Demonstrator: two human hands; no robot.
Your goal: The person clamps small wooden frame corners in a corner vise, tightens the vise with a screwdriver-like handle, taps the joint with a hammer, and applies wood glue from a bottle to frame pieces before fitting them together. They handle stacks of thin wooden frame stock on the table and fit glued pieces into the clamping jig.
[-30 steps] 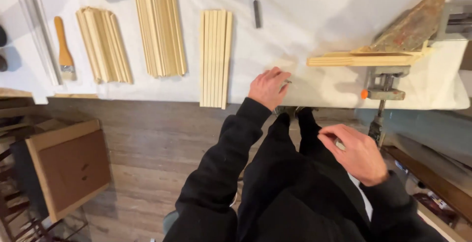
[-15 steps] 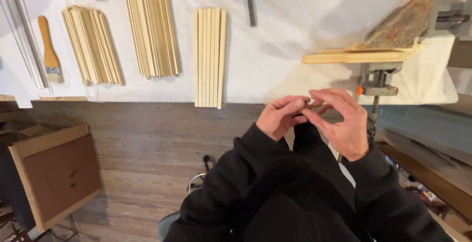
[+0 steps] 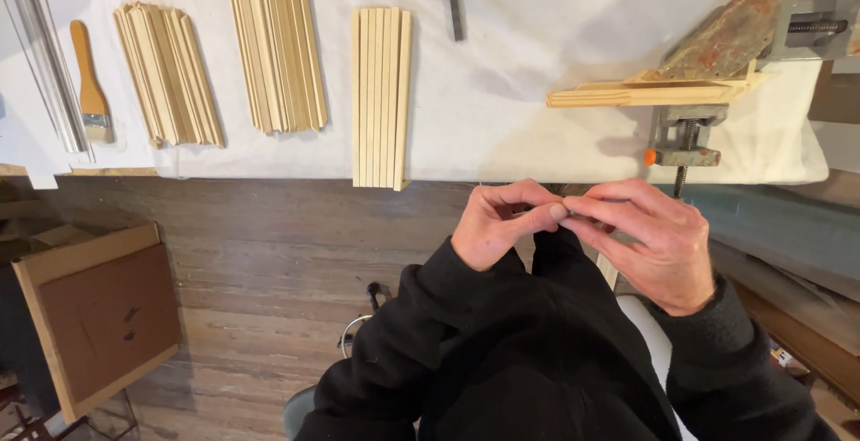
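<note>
While my left hand (image 3: 497, 226) and right hand (image 3: 649, 244) meet just below the white-covered workbench (image 3: 537, 100) edge, fingertips pinch something tiny, too small to identify; I'd guess fiddling stage, steadiness needed next.

The table (image 3: 537, 91) is covered with white cloth that looks soft and matt, and the sticks (image 3: 381, 96) on it are pale bare wood, smooth and not shiny. The brush (image 3: 90, 87) has a wooden handle with a shiny metal band, the clamp (image 3: 685, 141) is dull grey metal, and the slanted board (image 3: 730, 38) looks rough and stained. The floor (image 3: 269, 253) is dark worn wood, the box (image 3: 98, 315) is brown board, and the sleeves (image 3: 403, 360) are black soft cloth.
</note>
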